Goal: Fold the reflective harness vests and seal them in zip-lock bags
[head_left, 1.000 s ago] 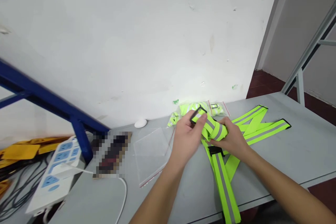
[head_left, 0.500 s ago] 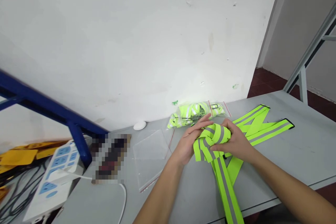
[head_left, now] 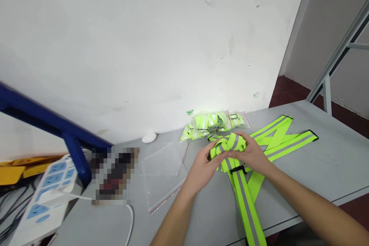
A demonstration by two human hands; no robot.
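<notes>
Both hands are cupping the bunched reflective strap (head_left: 229, 144) above the tabletop (head_left: 331, 161): left hand (head_left: 201, 167) pinching its near-left edge, right hand (head_left: 253, 153) gripping its right, tail trailing toward the person.

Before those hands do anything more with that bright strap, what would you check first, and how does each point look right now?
1. Both hands on the bundle: ok. The left hand and right hand grip the folded yellow strap.
2. Loose ends tucked in: not ok. Long tails trail over the table edge.
3. Black buckle free: cannot tell, partly hidden.
4. Empty clear bag within reach: ok, likely, lying flat beside the left hand.
5. Packed bags out of the way: ok, by the wall.
</notes>
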